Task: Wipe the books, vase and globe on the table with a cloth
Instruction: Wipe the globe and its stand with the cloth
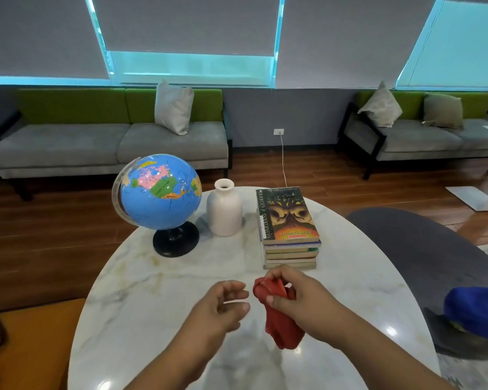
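While right hand [302, 296] grips red cloth [283, 329] (bunched), left hand [223, 303] loosely curled, empty, beside it.

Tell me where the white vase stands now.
In the head view, the white vase stands upright at the far side of the table, between the globe on its left and the stack of books on its right.

An office lounge: 2 grey-and-green sofas [107, 142] under blinded windows [192, 26], wood floor [54, 235].
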A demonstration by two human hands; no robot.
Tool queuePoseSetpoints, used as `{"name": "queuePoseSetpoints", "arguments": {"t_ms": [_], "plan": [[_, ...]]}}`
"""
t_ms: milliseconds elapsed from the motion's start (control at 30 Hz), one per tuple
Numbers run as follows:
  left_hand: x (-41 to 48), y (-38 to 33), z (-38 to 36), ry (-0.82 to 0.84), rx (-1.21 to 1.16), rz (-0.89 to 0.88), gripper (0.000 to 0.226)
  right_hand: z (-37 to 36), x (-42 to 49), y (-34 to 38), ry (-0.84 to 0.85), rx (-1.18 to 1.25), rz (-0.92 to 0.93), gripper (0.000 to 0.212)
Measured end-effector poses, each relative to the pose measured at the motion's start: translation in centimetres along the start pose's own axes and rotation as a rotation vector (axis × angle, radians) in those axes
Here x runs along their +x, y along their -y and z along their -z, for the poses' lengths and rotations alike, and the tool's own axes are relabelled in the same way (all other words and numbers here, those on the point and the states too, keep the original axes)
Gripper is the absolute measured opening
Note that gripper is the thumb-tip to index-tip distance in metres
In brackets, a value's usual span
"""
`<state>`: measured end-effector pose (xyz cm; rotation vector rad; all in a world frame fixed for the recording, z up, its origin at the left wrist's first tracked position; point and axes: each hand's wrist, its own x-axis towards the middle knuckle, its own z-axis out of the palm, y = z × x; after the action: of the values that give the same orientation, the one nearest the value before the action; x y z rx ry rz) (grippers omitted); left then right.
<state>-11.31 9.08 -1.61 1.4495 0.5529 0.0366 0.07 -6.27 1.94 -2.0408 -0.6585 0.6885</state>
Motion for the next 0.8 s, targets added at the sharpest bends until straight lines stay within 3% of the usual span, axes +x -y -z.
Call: {"name": "queuePoseSetpoints", "arguments": {"t_ms": [167, 367, 600, 800], "plan": [[-1.0, 0.9, -0.7, 0.177, 0.055, 0.094, 0.081, -0.9, -1.2, 0.2, -0.025, 0.036, 0.003, 0.018], [-2.4, 2.3, -0.6, 0.216, 0.017, 0.304, 0.117, -1.8, -2.9, 0.2, -0.038, 0.201, -0.015, 0.013], [-3.1, 1.9, -2.0, 0.217, -0.417, 0.353, 0.082, -2.0, -4.6, -0.3, -0.1, 0.49, -0.119, 0.016], [-2.9, 1.5, -4.2, 0.119, -0.367, 0.264, 0.061, -0.7, -5.1, -2.0, -0.105, 0.42, -0.091, 0.023]]}}
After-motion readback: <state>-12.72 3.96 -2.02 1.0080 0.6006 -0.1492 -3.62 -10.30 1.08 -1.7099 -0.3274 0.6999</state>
